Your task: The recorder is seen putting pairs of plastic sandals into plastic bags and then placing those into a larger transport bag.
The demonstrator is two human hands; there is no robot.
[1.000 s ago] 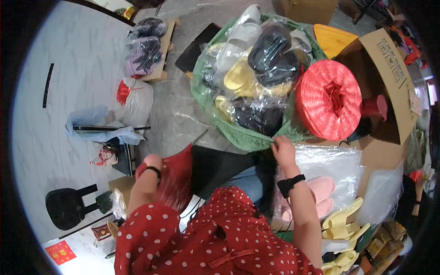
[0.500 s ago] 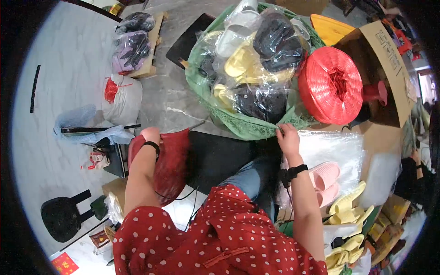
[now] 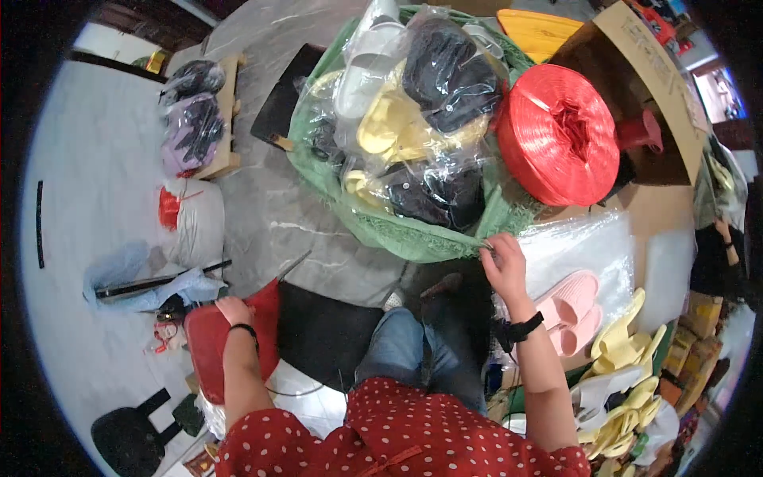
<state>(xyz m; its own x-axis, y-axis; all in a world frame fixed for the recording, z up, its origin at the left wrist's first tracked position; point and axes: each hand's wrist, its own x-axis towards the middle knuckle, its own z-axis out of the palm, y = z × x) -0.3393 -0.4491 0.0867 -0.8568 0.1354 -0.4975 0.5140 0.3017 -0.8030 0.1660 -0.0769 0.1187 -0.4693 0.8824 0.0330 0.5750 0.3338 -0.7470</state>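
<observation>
Grey marbled floor fills the frame's middle. Low left, the left hand (image 3: 233, 310) has slid onto the red stool (image 3: 208, 354), fingers resting on its top edge. Right of centre, the right hand (image 3: 502, 266) now pinches the green sack (image 3: 413, 234)'s rim; bagged slippers (image 3: 413, 119) heap inside, red twine spool (image 3: 556, 135) beyond.

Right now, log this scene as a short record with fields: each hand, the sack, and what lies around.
left hand: resting on a red stool
right hand: pinching the rim of the green sack
sack contents: bagged slippers, black, yellow and white
right of sack: red twine spool, cardboard box
by right forearm: pink slippers, yellow slippers
</observation>
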